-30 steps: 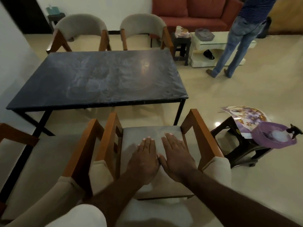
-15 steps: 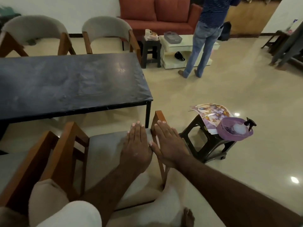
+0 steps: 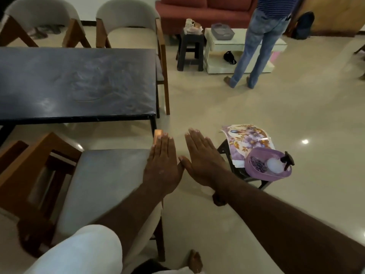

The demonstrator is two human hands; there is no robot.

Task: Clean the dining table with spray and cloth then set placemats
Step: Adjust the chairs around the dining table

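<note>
Now, with the view swung rightward over the last second, the left hand point(image 3: 163, 165) and right hand point(image 3: 203, 157) are flat and empty. They have drifted off the near chair point(image 3: 108, 175) toward the stool point(image 3: 224, 150) bearing placemats point(image 3: 248, 138), basket point(image 3: 276, 176) and spray bottle point(image 3: 275, 165), right of the smeared dining table point(image 3: 79, 86). Fetching supplies seems next.

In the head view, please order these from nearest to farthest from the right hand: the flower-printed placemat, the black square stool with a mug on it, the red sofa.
1. Flower-printed placemat, just right of the right hand.
2. Black square stool, ahead across the floor.
3. Red sofa, behind that stool.
</note>
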